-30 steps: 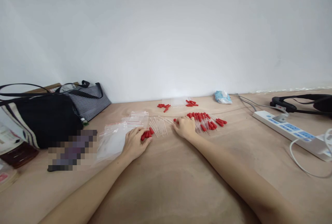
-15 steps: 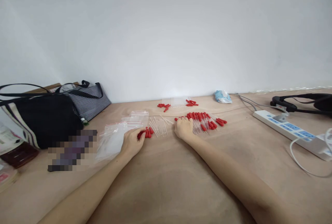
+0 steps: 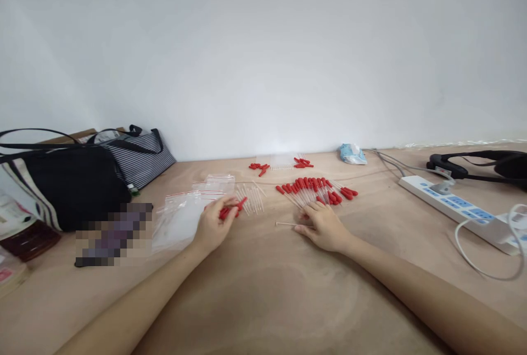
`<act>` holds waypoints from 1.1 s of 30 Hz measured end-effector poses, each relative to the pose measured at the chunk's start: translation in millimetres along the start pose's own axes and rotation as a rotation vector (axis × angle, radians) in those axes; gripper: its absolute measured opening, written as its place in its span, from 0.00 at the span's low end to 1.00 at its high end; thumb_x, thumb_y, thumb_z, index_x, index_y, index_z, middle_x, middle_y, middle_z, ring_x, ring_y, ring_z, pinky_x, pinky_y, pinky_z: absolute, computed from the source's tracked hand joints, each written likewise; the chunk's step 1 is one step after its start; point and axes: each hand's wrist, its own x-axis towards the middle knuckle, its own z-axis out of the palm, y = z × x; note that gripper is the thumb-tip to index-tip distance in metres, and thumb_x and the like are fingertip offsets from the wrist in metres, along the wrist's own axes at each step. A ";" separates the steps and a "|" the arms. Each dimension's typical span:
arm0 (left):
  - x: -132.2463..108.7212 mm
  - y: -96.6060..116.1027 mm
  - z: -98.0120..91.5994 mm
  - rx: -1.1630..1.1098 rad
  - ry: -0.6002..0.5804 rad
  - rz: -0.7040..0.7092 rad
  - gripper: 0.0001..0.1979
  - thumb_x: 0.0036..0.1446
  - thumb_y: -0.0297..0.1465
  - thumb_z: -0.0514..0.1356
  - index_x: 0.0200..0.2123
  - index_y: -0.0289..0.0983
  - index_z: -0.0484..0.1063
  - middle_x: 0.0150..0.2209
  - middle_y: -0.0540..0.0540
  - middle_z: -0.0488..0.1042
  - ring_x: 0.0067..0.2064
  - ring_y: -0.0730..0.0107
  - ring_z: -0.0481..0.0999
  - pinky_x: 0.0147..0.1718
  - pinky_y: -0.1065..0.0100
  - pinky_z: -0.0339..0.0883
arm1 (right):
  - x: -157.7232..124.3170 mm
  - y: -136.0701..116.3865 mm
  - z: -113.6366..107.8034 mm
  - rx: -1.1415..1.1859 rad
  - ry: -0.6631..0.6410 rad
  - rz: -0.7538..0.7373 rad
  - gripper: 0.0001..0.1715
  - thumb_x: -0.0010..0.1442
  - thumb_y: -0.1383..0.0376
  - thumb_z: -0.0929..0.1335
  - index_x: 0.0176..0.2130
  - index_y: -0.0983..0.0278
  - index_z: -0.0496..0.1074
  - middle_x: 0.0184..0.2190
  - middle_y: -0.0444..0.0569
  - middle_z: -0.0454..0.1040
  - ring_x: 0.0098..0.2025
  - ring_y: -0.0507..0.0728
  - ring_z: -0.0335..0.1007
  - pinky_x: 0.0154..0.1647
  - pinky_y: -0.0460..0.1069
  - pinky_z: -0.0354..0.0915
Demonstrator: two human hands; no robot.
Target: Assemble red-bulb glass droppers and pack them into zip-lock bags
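My left hand (image 3: 214, 226) rests on the wooden table (image 3: 263, 289), its fingers pinched on a red rubber bulb (image 3: 241, 202) beside a small pile of red bulbs (image 3: 229, 212). Just beyond lie several bare clear glass tubes (image 3: 252, 199). My right hand (image 3: 323, 227) is closed on one thin clear glass tube (image 3: 288, 224) that points left, lying low over the table. Behind it is a heap of droppers with red bulbs fitted (image 3: 317, 190). Two smaller groups of red bulbs (image 3: 259, 167) and droppers (image 3: 303, 163) lie near the wall.
Clear zip bags (image 3: 185, 215) lie left of my left hand. A black bag (image 3: 69, 185) and a striped bag (image 3: 135, 157) stand at the far left. A white power strip (image 3: 457, 207) with cables, black headgear (image 3: 481, 164) and a blue tissue pack (image 3: 352, 153) are at the right.
My right hand has drawn back from the dropper heap toward me with one glass tube. My left hand has picked a red bulb out of its pile.
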 end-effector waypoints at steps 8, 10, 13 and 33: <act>-12.4 45.2 4.5 -0.109 -0.469 0.206 0.11 0.51 0.26 0.53 0.39 0.37 0.69 0.36 0.47 0.72 0.38 0.68 0.71 0.38 0.67 0.65 | 9.9 -13.5 4.4 0.093 -0.094 0.091 0.11 0.54 0.57 0.64 0.29 0.62 0.66 0.31 0.46 0.71 0.36 0.55 0.64 0.38 0.51 0.50; -12.9 47.7 11.0 -0.092 -0.439 0.149 0.13 0.49 0.30 0.57 0.40 0.36 0.69 0.38 0.45 0.70 0.39 0.66 0.70 0.39 0.65 0.64 | 8.8 -14.1 6.3 0.093 -0.106 0.101 0.11 0.56 0.58 0.63 0.29 0.63 0.66 0.31 0.46 0.71 0.37 0.56 0.64 0.37 0.51 0.50; -13.0 47.0 23.2 -0.043 -0.396 0.064 0.10 0.49 0.33 0.58 0.35 0.35 0.72 0.37 0.44 0.69 0.37 0.64 0.70 0.37 0.64 0.64 | 6.5 -14.0 11.1 0.136 -0.082 0.097 0.11 0.57 0.59 0.61 0.30 0.64 0.65 0.32 0.47 0.71 0.37 0.56 0.64 0.37 0.51 0.50; -15.3 52.2 27.5 -0.256 -0.448 0.132 0.07 0.56 0.29 0.52 0.30 0.36 0.70 0.30 0.50 0.74 0.32 0.71 0.72 0.31 0.72 0.61 | -1.3 -22.6 14.6 0.353 -0.044 -0.026 0.10 0.58 0.61 0.61 0.29 0.63 0.64 0.22 0.42 0.68 0.26 0.51 0.61 0.36 0.48 0.51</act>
